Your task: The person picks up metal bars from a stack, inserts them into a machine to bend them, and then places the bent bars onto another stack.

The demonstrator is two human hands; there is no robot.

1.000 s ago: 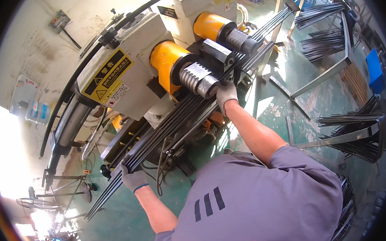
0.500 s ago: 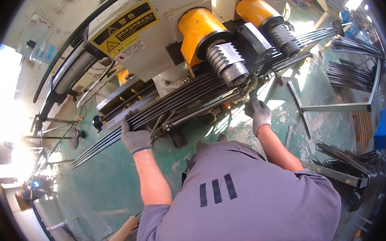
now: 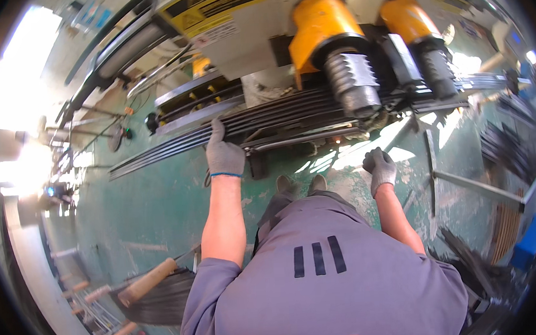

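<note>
Two gloved hands show: the left hand (image 3: 224, 155) and the right hand (image 3: 379, 167). Two yellow cylinders (image 3: 319, 26) top the machine. One bundle of dark rods (image 3: 265, 118) runs beneath.

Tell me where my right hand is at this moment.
In the head view, your gloved right hand hangs free at right of centre, curled, below the bundle of long dark rods and the yellow-capped machine head, above the green floor.

Open room: bare green-painted concrete floor (image 3: 160, 205) below the long bundle of dark steel rods (image 3: 265, 121), clear for hands. Obstacles: two yellow-capped ribbed steel rollers (image 3: 345, 70) overhanging the bundle; grey angle-iron rack frame (image 3: 459, 180) at right; wooden-handled tools (image 3: 146, 282) lower left.
</note>
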